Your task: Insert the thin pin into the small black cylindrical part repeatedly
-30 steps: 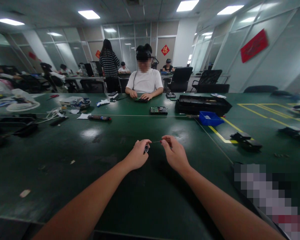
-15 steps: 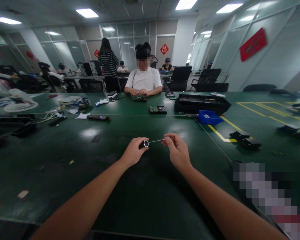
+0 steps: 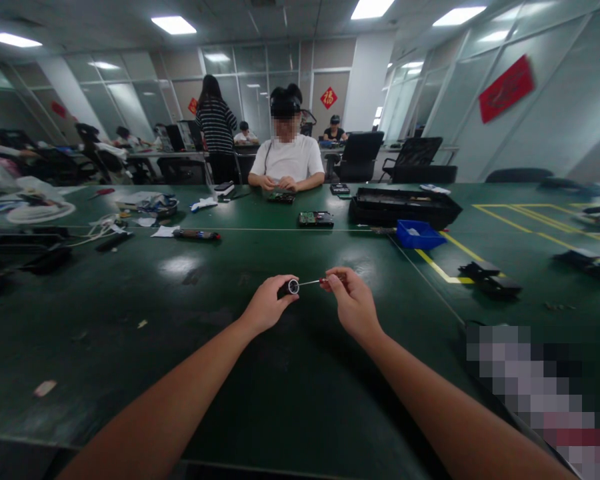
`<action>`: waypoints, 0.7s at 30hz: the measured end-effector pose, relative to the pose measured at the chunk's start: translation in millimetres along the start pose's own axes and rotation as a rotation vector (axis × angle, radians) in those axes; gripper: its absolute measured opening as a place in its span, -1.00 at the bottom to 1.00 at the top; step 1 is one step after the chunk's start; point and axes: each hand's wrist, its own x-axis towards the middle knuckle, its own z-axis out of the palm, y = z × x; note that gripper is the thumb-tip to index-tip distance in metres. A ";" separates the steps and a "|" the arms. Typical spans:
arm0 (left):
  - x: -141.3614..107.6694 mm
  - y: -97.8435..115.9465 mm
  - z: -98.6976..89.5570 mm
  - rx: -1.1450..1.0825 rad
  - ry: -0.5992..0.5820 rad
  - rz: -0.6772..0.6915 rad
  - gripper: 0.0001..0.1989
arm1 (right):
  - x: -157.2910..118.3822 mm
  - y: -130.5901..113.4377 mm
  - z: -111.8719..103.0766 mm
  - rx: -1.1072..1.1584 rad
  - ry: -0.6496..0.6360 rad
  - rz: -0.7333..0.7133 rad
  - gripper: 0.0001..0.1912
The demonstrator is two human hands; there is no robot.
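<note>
Near the middle of the view, my left hand [image 3: 269, 305] is closed around a small black cylindrical part [image 3: 293, 287] with a round, silvery end facing me. My right hand [image 3: 354, 300] pinches the red handle of a screwdriver [image 3: 324, 281]. Its thin metal shaft points left, and the tip reaches the round end of the black part; whether it sits inside is too small to tell. Both hands are above the green table [image 3: 260, 413].
Across the table a person in white [image 3: 290, 160] handles a small part. A circuit-board device [image 3: 316, 219], a long black tray [image 3: 405, 207], a blue bin [image 3: 419, 235] and black parts [image 3: 493, 279] lie beyond my hands. An electric screwdriver [image 3: 197, 235] lies left.
My right hand has shifted very slightly left, and more of the red handle shows in its fingers. The left hand and black part have barely moved.
</note>
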 end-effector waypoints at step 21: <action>-0.7 -2.2 -1.0 0.045 0.008 0.009 -0.61 | 1.2 0.4 -1.8 -0.051 -0.009 0.005 -0.74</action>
